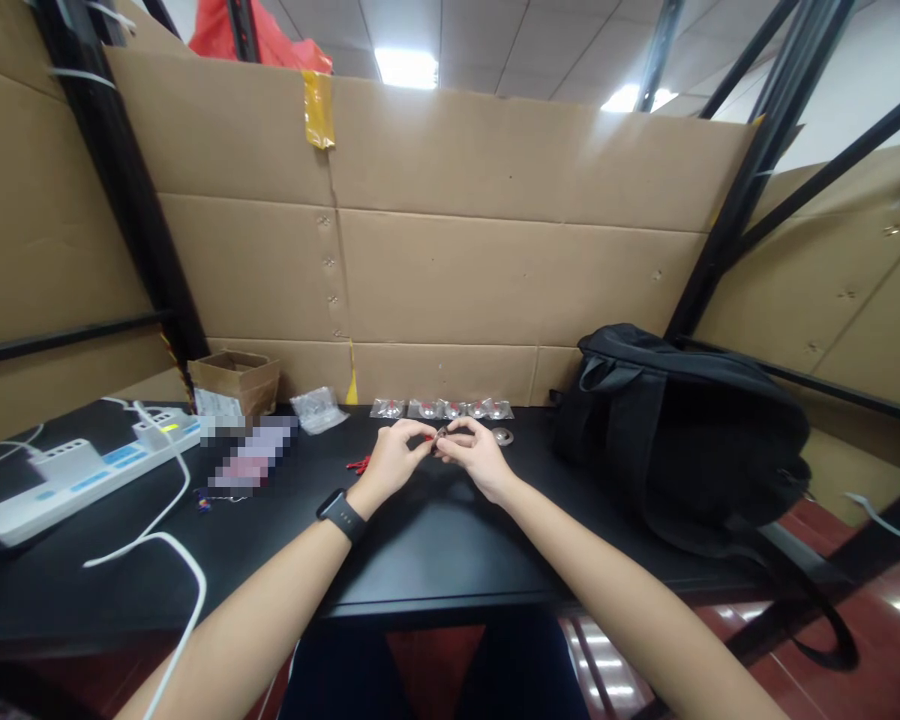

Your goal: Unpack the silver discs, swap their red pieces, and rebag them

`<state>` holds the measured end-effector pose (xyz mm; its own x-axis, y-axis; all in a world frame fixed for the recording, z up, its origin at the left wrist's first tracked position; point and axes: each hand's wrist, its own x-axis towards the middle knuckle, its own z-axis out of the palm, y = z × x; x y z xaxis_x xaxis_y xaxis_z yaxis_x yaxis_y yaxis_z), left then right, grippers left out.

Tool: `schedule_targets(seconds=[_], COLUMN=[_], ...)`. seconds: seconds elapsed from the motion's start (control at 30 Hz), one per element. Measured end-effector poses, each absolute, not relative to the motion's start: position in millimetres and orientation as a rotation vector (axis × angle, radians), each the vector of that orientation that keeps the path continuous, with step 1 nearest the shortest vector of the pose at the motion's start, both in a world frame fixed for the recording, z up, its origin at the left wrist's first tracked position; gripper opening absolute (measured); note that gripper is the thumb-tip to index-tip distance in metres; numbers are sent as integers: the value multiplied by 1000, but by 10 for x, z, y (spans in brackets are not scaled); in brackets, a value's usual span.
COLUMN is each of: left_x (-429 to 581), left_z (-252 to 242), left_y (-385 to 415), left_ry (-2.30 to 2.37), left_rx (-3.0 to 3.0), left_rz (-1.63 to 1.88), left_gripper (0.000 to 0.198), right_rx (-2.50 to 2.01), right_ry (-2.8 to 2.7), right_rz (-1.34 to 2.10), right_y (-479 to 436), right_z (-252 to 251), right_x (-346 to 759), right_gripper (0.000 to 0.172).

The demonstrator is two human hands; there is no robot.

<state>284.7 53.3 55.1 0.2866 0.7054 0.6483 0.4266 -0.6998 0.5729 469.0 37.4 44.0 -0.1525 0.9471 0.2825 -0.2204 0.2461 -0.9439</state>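
Observation:
My left hand point(399, 455), with a dark watch on its wrist, pinches a small dark brownish piece point(440, 441) between thumb and fingertips. From the other side my right hand point(481, 458) closes its fingertips on the same piece. Its kind cannot be made out, as the fingers hide most of it. A bit of red shows beside the left fingertips. Red cord-like pieces point(359, 465) lie on the table left of my left hand. Just behind my right hand rests a round metallic disc point(503, 436). Several small clear packets point(426, 409) with red bits inside lie in a row beyond both hands.
On the left of the black table point(435, 560) are a white power strip point(90, 490) with plugged-in chargers, a loose white cable point(187, 560), an open cardboard box point(240, 385) and a crumpled clear bag point(319, 410). A black backpack point(690, 440) occupies the right. Cardboard walls point(450, 270) enclose the back.

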Motion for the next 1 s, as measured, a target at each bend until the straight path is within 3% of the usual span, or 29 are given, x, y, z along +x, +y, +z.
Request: schedule_targets(seconds=[0.33, 1.0], left_x=[2854, 2770], left_z=[556, 678], left_y=[535, 492], left_ry=[1042, 1071], left_rx=[2248, 2457], left_rz=[1347, 1217], left_gripper=[10, 9], right_rx=[-753, -847], right_ry=[-1341, -1438], right_rz=[1181, 1211], right_y=[390, 364], right_z=[450, 481], right_x=[4706, 4717], right_gripper=[34, 40])
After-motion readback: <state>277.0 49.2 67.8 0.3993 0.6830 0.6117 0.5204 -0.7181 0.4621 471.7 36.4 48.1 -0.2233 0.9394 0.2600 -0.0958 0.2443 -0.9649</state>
